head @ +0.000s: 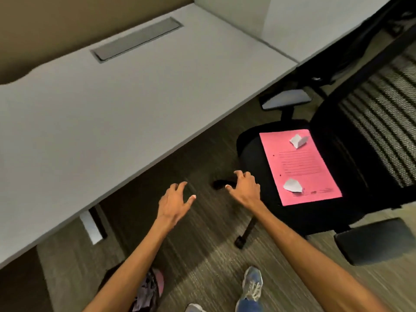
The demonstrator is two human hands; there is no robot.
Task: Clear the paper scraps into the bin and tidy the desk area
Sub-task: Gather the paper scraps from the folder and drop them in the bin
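Fingers (180, 186) of the left hand (173, 204) are spread apart and a little curled, holding nothing; those of the right hand (244, 188) are also apart and bent like a claw, and they grip nothing either. Both hands hang in the air over the carpet (202, 255), between the desk (112, 104) and the office chair (304, 212).

On the black seat of the chair lies a pink sheet (299, 167), flat, with printed lines and two punched holes on its left edge (the writing is too small and blurred to read). Two white paper scraps rest on this sheet: the far scrap (298, 140) near its top edge and the near scrap (292, 185) near its bottom edge, well apart from each other. The right hand is near the seat but does not touch the sheet or the scraps.

The desk top is grey with a long cable slot cover (137, 39) at the back. The mesh back of the chair stands to the right, and one armrest (371, 239) sticks out toward the camera.

At the bottom edge a bin (146, 289) with purple and pink paper inside is half hidden behind the left forearm. One grey shoe (252, 287) is visible; another is cut off by the frame.
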